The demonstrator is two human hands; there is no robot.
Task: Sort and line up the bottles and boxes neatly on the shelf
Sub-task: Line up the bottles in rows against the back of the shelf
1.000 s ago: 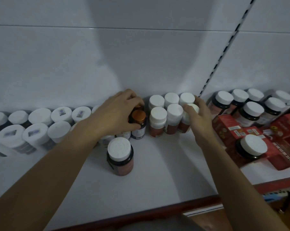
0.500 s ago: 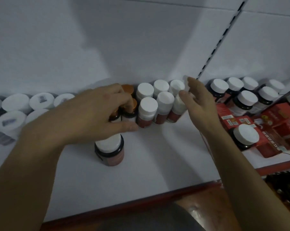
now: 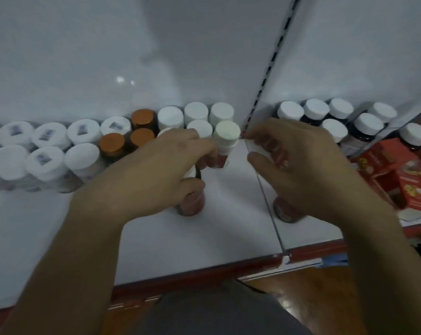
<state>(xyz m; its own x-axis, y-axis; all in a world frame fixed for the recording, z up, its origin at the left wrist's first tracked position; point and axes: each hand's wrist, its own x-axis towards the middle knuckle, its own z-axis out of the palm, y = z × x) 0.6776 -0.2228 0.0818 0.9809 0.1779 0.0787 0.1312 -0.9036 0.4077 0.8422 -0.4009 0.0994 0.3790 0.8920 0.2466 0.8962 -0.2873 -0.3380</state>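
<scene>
Gripping, with the left hand (image 3: 156,175), the dark round plastic bottle with the white screw cap (image 3: 192,201): curling over the cap, pressing a thumb across the side. A second ago, fiddling with the orange-capped brown bottles (image 3: 141,137) at 11 o'clock and leaving this one free. Hovering with the right hand (image 3: 301,165) at 3 o'clock, loosely curling around nothing visible, having drawn off the small white-capped, red-labelled bottles (image 3: 226,134). Probably turning to the stray now. Standing upright on the white shelf (image 3: 204,238), keeping the long axis vertical, pointing the cap up, sitting at 6 o'clock of the back rows, awaiting lining up.
</scene>
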